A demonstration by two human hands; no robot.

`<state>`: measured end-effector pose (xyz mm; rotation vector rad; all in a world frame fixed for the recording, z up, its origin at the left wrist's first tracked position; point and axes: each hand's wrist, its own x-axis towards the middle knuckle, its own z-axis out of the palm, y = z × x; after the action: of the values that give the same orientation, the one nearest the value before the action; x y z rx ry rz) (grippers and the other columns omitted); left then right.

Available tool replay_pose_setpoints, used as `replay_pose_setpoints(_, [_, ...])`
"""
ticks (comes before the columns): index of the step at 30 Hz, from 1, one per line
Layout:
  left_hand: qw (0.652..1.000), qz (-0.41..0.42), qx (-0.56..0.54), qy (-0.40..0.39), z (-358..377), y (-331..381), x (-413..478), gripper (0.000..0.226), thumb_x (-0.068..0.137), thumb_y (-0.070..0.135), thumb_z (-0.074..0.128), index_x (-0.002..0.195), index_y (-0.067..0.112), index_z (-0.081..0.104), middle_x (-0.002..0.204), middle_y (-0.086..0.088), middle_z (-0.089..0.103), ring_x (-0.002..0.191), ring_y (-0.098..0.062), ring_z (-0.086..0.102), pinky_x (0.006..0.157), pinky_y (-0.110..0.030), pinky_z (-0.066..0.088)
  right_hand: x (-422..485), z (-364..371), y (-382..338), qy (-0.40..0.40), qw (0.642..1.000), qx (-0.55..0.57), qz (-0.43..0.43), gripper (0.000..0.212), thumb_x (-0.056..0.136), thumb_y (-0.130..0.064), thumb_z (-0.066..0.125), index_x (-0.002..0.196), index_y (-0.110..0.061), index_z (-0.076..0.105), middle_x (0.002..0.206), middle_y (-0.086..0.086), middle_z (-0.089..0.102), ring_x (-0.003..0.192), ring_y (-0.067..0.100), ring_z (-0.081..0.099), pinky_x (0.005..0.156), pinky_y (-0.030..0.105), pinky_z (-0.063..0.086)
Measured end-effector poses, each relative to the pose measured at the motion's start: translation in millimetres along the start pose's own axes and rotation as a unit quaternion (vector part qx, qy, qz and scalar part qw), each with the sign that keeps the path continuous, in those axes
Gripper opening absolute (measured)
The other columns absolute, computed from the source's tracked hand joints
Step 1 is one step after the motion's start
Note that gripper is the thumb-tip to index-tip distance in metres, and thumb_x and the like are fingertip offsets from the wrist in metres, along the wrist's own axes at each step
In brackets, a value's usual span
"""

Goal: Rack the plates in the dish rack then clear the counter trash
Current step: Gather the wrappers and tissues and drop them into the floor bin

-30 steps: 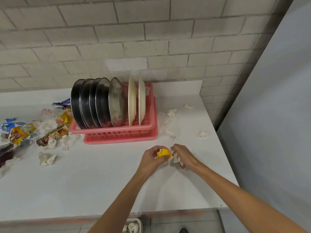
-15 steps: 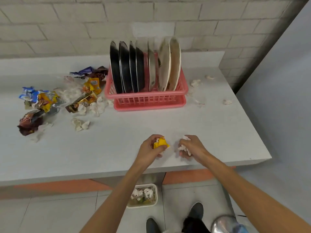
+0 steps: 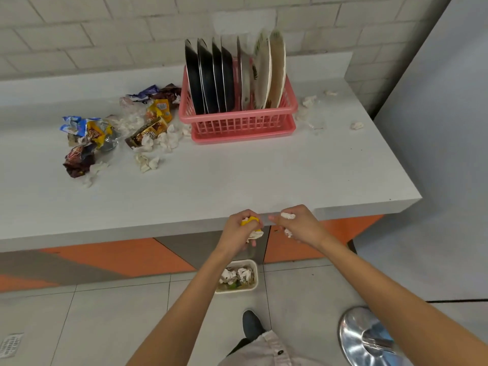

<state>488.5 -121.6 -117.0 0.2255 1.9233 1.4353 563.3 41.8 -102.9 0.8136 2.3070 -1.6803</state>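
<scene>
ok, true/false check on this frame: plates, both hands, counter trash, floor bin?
The plates stand on edge in the pink dish rack. True.
The left hand holds nothing. False: it grips a yellow wrapper and white paper.
The right hand grips crumpled white paper. True.
The counter is free of trash. False: wrappers and paper scraps lie left of the rack.
The floor bin is empty. False: crumpled paper lies inside.

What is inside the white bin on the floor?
Crumpled white paper wads and something greenish lie in the bin. The left forearm covers its left edge, and its bottom is hidden.
</scene>
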Motion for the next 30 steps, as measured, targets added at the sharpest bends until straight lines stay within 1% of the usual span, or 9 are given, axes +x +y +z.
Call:
replay_pose_setpoints(3, [0.999,-0.013,-0.023,0.025,12,-8,-30,0.007,0.087,0.008,0.061,0.083,0.013,0.065,0.078,-0.006,0.062,0.049,-0.014,0.053,0.038,-0.018,0.034,-33,8,6,0.000,0.999,0.030,0.012,0.060,0.095,-0.052,0.051,0.057,-0.005,0.053,0.048,0.010,0.045,0.038,0.016,0.039,0.039,0.016,0.026])
replay_pose_setpoints(5, [0.999,-0.001,-0.029,0.041,19,-17,-47,0.006,0.087,0.010,0.065,0.082,0.013,0.066,0.081,-0.006,0.061,0.053,-0.012,0.054,0.042,-0.020,0.040,-52,11,12,0.000,0.998,0.064,0.017,0.060,0.099,-0.043,0.040,0.056,-0.003,0.051,0.047,0.011,0.044,0.039,0.017,0.037,0.039,0.017,0.023])
replay_pose_setpoints(7, [0.998,0.010,-0.026,0.061,23,-27,-59,0.005,0.087,0.015,0.068,0.085,0.011,0.067,0.080,-0.007,0.060,0.056,-0.015,0.053,0.042,-0.023,0.041,-65,15,22,0.002,0.998,0.064,0.016,0.049,0.097,-0.031,0.038,0.058,-0.004,0.054,0.051,0.010,0.047,0.043,0.017,0.039,0.042,0.018,0.024])
replay_pose_setpoints(10, [0.995,0.008,-0.029,0.091,27,-44,-78,0.009,0.087,0.016,0.069,0.088,0.007,0.067,0.080,-0.007,0.060,0.054,-0.016,0.049,0.041,-0.023,0.041,-80,23,38,-0.011,0.999,0.039,0.008,0.035,0.094,-0.019,0.042,0.069,-0.005,0.062,0.059,0.005,0.053,0.044,0.011,0.044,0.041,0.018,0.027])
replay_pose_setpoints(14, [0.994,0.006,-0.043,0.104,29,-70,-110,0.001,0.088,0.015,0.066,0.088,0.015,0.067,0.083,0.003,0.062,0.064,-0.012,0.055,0.050,-0.025,0.046,-102,44,53,-0.045,0.998,0.031,-0.005,0.026,0.099,-0.017,0.048,0.082,-0.010,0.065,0.060,-0.004,0.052,0.043,0.001,0.046,0.038,0.013,0.033])
replay_pose_setpoints(18, [0.996,-0.020,-0.037,0.077,21,-87,-130,0.022,0.088,0.012,0.062,0.105,0.026,0.062,0.096,0.001,0.060,0.073,-0.014,0.059,0.058,-0.024,0.047,-110,60,62,-0.048,0.998,0.018,-0.022,0.022,0.098,-0.021,0.054,0.079,-0.017,0.065,0.058,-0.012,0.053,0.050,0.000,0.047,0.038,0.009,0.030])
replay_pose_setpoints(22, [0.997,-0.022,-0.033,0.059,4,-92,-136,0.029,0.088,0.008,0.060,0.112,0.026,0.059,0.099,-0.004,0.060,0.078,-0.017,0.064,0.056,-0.021,0.048,-106,79,63,-0.025,0.999,-0.013,-0.042,0.020,0.091,-0.023,0.064,0.071,-0.021,0.065,0.066,-0.019,0.063,0.068,-0.002,0.052,0.060,0.018,0.038])
replay_pose_setpoints(27, [0.997,-0.032,-0.027,0.057,-35,-109,-142,0.030,0.089,0.006,0.061,0.112,0.025,0.060,0.104,-0.006,0.063,0.063,-0.016,0.064,0.050,-0.025,0.047,-97,115,55,-0.023,0.998,-0.040,-0.048,0.020,0.087,-0.023,0.069,0.068,-0.024,0.064,0.071,-0.013,0.064,0.068,-0.003,0.055,0.067,0.023,0.038])
replay_pose_setpoints(30, [0.997,-0.042,-0.019,0.054,-69,-123,-141,0.026,0.090,0.008,0.063,0.112,0.022,0.062,0.093,-0.002,0.064,0.053,-0.014,0.057,0.049,-0.027,0.045,-90,140,50,-0.008,0.998,-0.044,-0.033,0.020,0.089,-0.022,0.068,0.069,-0.021,0.064,0.072,-0.012,0.064,0.066,-0.004,0.055,0.067,0.022,0.039])
